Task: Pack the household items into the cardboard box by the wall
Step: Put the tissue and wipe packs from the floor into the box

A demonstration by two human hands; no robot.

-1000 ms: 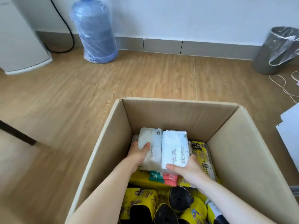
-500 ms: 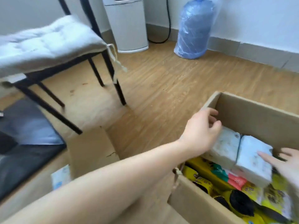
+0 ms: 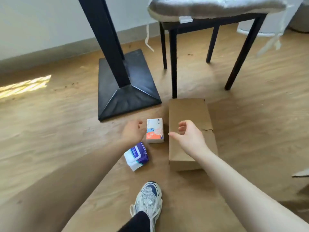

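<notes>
A white and orange tissue pack (image 3: 155, 130) lies on the wooden floor between my two hands. My left hand (image 3: 133, 132) hovers just to its left, fingers apart, holding nothing. My right hand (image 3: 188, 136) is open just to its right, above a small closed brown cardboard box (image 3: 187, 114). A purple and white wet-wipes pack (image 3: 137, 155) lies on the floor under my left wrist. The big packing box is out of view, apart from a cardboard corner (image 3: 301, 174) at the right edge.
A black table pedestal (image 3: 125, 86) stands just beyond the items. A black chair (image 3: 214, 29) with a grey cushion stands behind the small box. My sneakered foot (image 3: 148, 200) rests on the floor near the bottom. The wall runs along the upper left.
I have let go of the two white packs in the big box and turned away from it. Both hands now reach down toward the tissue pack on the floor.
</notes>
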